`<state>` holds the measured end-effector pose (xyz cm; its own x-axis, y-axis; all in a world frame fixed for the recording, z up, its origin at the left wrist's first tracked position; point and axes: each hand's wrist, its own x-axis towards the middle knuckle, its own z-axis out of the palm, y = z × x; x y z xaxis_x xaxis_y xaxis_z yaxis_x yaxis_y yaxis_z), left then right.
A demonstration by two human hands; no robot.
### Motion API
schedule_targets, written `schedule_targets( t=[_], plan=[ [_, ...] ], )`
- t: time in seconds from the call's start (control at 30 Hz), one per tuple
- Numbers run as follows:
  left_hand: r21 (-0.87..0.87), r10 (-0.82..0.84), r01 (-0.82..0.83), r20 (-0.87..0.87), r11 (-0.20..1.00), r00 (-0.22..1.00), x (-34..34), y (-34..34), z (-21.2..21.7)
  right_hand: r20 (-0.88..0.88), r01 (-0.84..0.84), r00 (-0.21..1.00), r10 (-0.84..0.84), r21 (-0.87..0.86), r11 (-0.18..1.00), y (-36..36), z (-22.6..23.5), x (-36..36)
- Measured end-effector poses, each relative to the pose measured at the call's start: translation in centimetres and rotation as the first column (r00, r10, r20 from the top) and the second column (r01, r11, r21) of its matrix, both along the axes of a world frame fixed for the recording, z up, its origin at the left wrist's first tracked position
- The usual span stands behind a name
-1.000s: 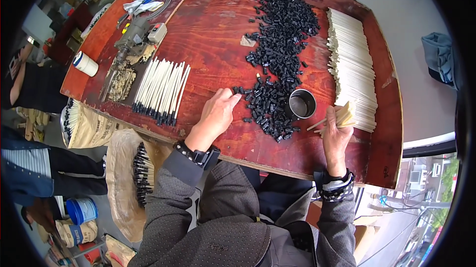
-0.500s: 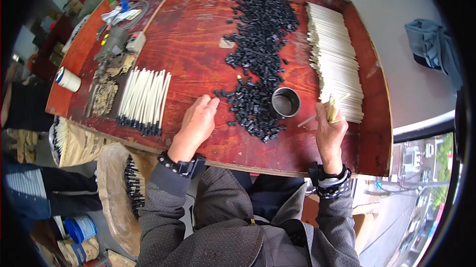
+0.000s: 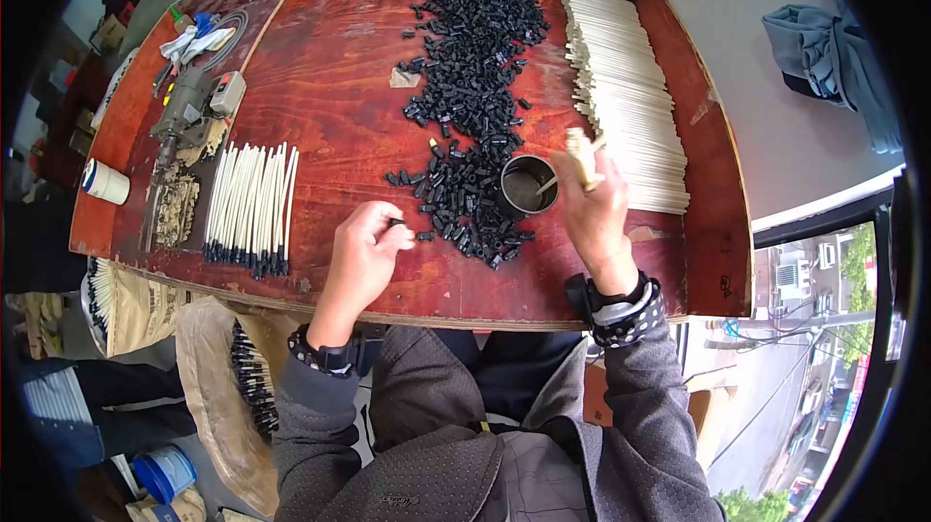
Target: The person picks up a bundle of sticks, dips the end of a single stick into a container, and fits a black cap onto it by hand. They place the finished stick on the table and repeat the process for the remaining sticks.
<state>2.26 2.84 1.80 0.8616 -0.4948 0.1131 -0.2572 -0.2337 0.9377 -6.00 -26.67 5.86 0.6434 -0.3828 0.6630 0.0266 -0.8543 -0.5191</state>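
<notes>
My left hand point(image 3: 366, 252) pinches a small black cap at the near edge of a long heap of black plastic caps point(image 3: 470, 85) on the red wooden table point(image 3: 330, 85). My right hand point(image 3: 593, 214) holds a bundle of white sticks point(image 3: 581, 158) upright, one stick tip reaching over a small dark metal cup point(image 3: 526, 186). A wide stack of white sticks point(image 3: 626, 100) lies to the right of the heap. Finished white sticks with black caps point(image 3: 250, 202) lie in a row on the left.
A grey tool with a switch box point(image 3: 189, 110), a white cup point(image 3: 105, 182), and gloves and cable point(image 3: 199, 35) sit at the table's left. A bag of capped sticks point(image 3: 238, 376) hangs below the near edge. A grey cloth point(image 3: 829, 56) lies on the floor at right.
My left hand has closed on a black cap from the heap. My right hand has lifted the stick bundle from the stack toward the cup. The view has shifted slightly.
</notes>
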Motion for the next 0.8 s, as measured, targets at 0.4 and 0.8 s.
schedule_targets(
  t=[0.4,0.8],
  plan=[
    [-0.703,-0.380,-0.123,-0.513,0.701,0.770,-6.0,-4.6,2.6,0.276,-0.298,0.954,0.117,0.828,0.475,5.4,5.5,-3.4],
    [-0.736,-0.381,-0.223,-0.554,0.639,0.740,-8.0,-5.8,2.3,0.359,-0.407,0.912,0.198,0.729,0.551,7.2,4.1,-4.5]
  ],
)
